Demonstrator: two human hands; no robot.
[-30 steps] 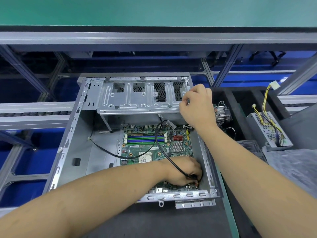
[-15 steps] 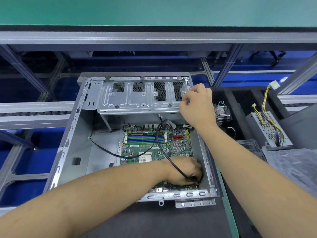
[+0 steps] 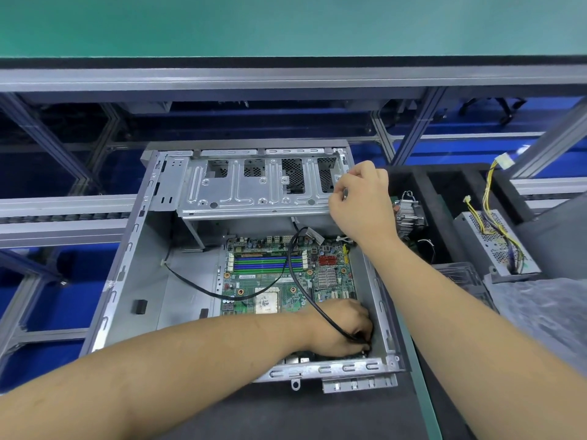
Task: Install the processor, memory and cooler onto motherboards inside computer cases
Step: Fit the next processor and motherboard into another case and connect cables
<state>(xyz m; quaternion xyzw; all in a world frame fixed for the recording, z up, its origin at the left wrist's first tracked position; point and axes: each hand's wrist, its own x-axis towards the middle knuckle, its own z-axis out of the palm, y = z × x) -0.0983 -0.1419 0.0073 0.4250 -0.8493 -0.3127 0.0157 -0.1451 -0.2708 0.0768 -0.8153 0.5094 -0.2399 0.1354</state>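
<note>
An open grey computer case (image 3: 133, 281) lies flat before me with a green motherboard (image 3: 273, 281) inside. The board shows blue and green memory slots (image 3: 266, 263) and a pale processor socket (image 3: 267, 300). My left hand (image 3: 343, 328) is down at the board's near right corner, fingers pinched on the end of a black cable (image 3: 298, 281) that loops over the board. My right hand (image 3: 362, 201) grips the right end of the raised drive cage (image 3: 254, 185). A finned cooler (image 3: 409, 214) sits in a black tray to the right of the case.
A power supply (image 3: 495, 246) with yellow wires rests in the black foam tray (image 3: 444, 217) at right. A second black cable (image 3: 197, 285) crosses the case floor. Roller conveyor rails (image 3: 63, 214) run left and right behind the case. Crinkled plastic wrap (image 3: 546, 312) lies at far right.
</note>
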